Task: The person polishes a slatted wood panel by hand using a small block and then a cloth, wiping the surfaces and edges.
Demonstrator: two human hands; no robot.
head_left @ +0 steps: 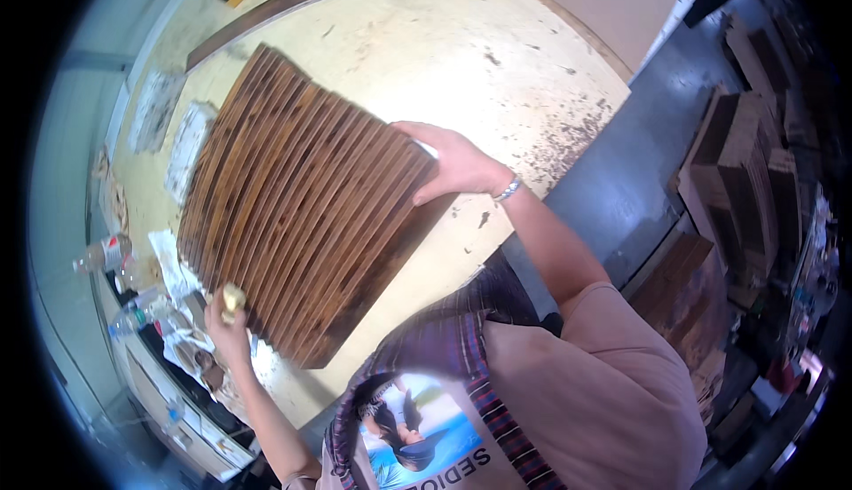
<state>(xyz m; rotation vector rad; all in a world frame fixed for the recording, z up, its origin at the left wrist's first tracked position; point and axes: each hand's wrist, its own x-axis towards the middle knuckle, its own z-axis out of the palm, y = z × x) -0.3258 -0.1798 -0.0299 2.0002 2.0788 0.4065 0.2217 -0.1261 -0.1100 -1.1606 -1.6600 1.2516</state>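
Note:
A tight row of dark brown stained wooden slats (302, 197) lies on the pale table, standing on edge side by side like a fan. My right hand (457, 166) grips the row's right end, thumb on the near side and fingers on the far side. Something small and white shows at that palm; what it is I cannot tell. At the row's near left end, my left hand (228, 326) is closed on a small pale yellow lump (233, 299), perhaps a sponge. That hand is close against the slat ends; whether it touches them is unclear.
One loose brown slat (275, 12) lies toward the table's far side. White stained blocks (188, 146) stand left of the row. Plastic bottles (105, 253) and crumpled paper are at the left edge. Dark specks dot the tabletop (497, 37). Stacked brown boards (737, 170) stand on the right.

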